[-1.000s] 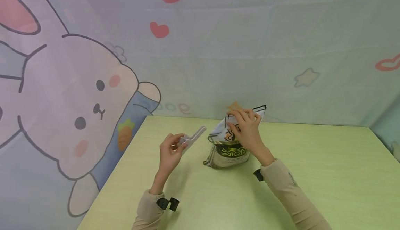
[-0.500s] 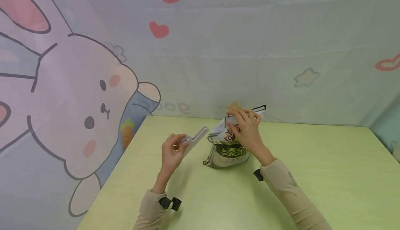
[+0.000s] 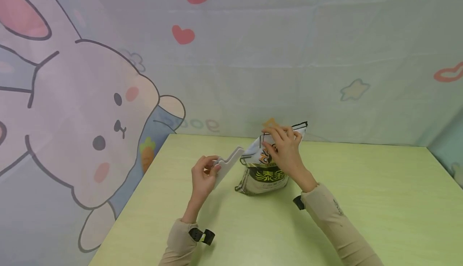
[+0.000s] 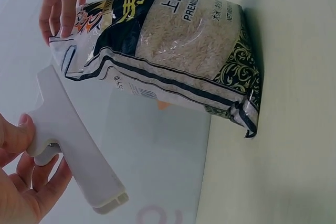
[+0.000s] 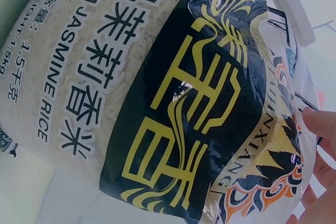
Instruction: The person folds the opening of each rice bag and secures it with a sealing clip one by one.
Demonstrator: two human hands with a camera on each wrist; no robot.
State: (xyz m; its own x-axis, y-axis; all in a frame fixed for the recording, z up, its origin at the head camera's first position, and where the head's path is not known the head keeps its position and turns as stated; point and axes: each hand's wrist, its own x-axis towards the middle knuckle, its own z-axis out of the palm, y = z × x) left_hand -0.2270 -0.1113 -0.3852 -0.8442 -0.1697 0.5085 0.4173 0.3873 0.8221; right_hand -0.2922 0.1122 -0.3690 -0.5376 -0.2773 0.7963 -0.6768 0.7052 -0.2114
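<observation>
A bag of jasmine rice [image 3: 269, 175], partly see-through with a black and yellow label, stands upright on the table. Its white top edge is folded over, and my right hand [image 3: 285, 149] grips it there, thumb in front. Between thumb and fingers my left hand [image 3: 204, 175] pinches the grip of a long white bag clip [image 4: 79, 145]. The clip's far end lies right beside the bag's upper left corner in the head view. In the right wrist view the rice label [image 5: 178, 103] fills most of the picture, with the right thumb [image 5: 320, 121] on the folded top.
The pale yellow-green table [image 3: 361, 193] runs back to a cloth backdrop [image 3: 253, 57] printed with a rabbit and hearts. The bag stands near the table's back edge.
My left hand has moved slightly to the right with the bag clip, bringing its end up to the bag's corner. The right hand and the rice bag have stayed in place.
</observation>
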